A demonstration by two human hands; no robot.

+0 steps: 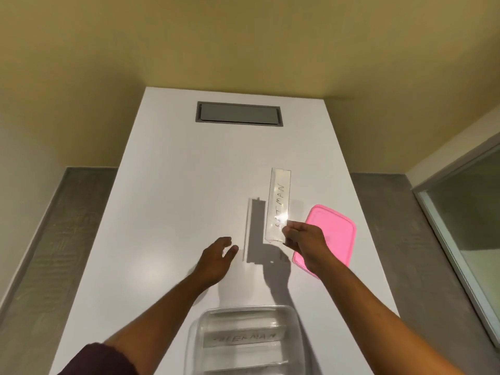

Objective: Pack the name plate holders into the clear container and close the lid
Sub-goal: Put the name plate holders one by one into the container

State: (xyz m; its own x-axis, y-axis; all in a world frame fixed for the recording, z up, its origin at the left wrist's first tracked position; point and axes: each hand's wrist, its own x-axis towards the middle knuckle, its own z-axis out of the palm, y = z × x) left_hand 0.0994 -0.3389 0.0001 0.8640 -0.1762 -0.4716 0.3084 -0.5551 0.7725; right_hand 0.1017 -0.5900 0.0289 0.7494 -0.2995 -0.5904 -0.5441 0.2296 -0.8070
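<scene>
White glossy table; right hand fingers pinch clear holder; left hand open.

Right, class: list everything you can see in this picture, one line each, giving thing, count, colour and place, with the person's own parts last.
Table: one, white, centre.
Hatch: one, grey, set into the table's far end.
Held name plate holder: one, clear, handwritten card inside, above the table right of centre.
Lid: one, pink, flat on the table, right side.
Clear container: one, open, near edge; at least one lettered holder inside.
Left hand: one, open, empty, over the table.
Right hand: one, pinching the held holder's near end.
</scene>
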